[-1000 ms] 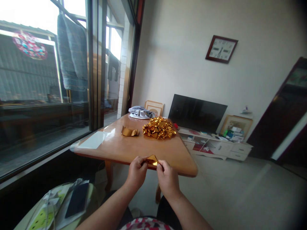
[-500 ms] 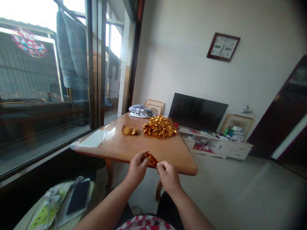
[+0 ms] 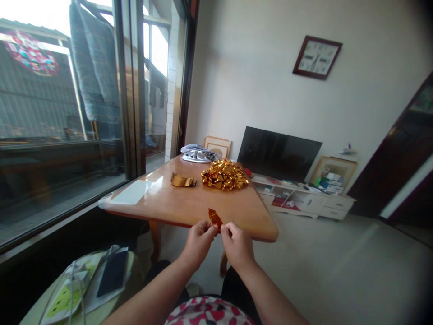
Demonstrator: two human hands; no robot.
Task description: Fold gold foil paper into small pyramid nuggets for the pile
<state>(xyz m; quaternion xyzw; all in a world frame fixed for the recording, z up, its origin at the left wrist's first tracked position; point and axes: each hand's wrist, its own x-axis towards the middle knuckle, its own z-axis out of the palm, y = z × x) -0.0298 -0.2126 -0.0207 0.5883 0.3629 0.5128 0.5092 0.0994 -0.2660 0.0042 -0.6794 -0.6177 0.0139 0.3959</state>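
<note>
Both our hands, left hand (image 3: 198, 239) and right hand (image 3: 237, 243), pinch one small gold foil piece (image 3: 215, 219) (it stands up between the fingertips). Behind it, on the wooden table (image 3: 176, 205), lies a gold foil pile (image 3: 224, 174).

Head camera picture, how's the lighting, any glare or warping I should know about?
Head view: daylight through the window blows out its top left; a bright glare patch sits on the wooden table; the gold foil piece, pinched between left hand and right hand, glints but reads clearly; the right corners darken, and straight frames bow from lens distortion.
</note>
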